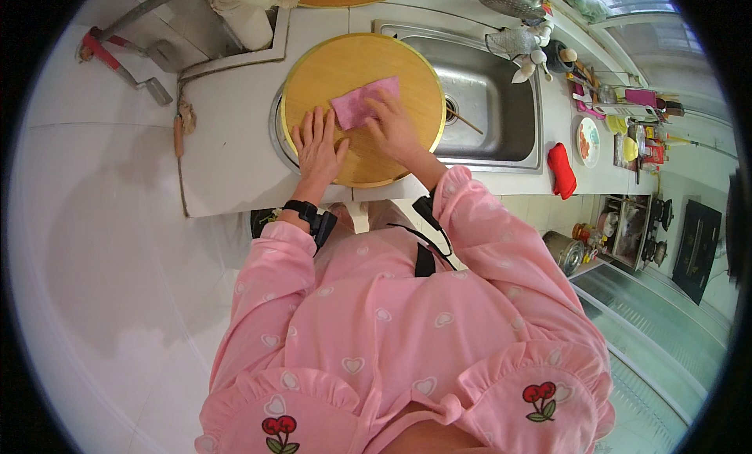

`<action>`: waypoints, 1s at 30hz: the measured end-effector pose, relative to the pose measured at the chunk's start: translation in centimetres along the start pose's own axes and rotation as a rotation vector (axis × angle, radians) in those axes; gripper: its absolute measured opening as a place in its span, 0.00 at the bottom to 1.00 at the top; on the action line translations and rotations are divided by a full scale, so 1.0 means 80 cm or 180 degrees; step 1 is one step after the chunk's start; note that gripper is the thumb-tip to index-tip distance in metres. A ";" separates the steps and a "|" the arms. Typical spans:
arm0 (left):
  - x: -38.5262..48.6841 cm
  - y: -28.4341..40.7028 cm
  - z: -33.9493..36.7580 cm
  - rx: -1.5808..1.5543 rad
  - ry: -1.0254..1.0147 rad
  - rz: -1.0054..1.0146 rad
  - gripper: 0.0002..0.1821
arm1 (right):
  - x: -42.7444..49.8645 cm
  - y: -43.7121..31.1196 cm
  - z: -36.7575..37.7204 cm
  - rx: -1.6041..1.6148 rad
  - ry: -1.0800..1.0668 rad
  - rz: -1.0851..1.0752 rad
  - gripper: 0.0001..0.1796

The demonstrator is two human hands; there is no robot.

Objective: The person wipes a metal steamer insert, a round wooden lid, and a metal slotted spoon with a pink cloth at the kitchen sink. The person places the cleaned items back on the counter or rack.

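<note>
A round wooden board point(364, 54) with a pale yellow rim lies across the left side of the steel sink and the white counter. Beneath its left edge shows the curved metal rim of a round dish or basin point(276, 131). My left hand point(319, 148) rests flat on the board's left part, fingers spread and holding nothing. On the right, my right hand point(392, 125) presses a folded pink cloth point(352, 104) against the wood near the middle. Part of the cloth is hidden under those fingers.
The steel sink point(499, 113) holds a thin stick point(467, 122) by its drain. Right of it on the counter are a red cloth point(562, 171) and a patterned plate point(587, 141). A skimmer point(511, 3) hangs at the back. Red-handled tools point(106, 57) hang at left.
</note>
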State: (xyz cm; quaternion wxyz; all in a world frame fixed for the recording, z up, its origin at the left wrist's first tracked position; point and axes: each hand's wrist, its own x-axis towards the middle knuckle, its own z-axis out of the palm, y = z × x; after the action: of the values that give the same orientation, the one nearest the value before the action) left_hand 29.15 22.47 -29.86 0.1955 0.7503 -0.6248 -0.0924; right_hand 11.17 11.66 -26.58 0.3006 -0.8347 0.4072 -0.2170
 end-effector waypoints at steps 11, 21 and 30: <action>0.020 -0.022 -0.001 -0.1637 0.0557 -0.0512 0.23 | -0.090 0.055 -0.041 -0.0440 0.1037 0.1306 0.38; 0.059 0.048 -0.021 -0.0189 -0.0120 0.0693 0.28 | -0.084 0.032 -0.042 -0.0691 0.1009 0.1652 0.42; 0.057 0.016 -0.018 -0.0130 -0.0351 0.0766 0.26 | -0.080 -0.021 -0.008 -0.0988 -0.0017 0.0175 0.37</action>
State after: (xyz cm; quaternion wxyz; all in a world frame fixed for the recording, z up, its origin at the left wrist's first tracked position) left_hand 29.45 18.14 -27.53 0.1858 0.6595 -0.7181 -0.1221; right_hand 8.02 17.50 -25.71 0.1748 -0.8603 0.4577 -0.1409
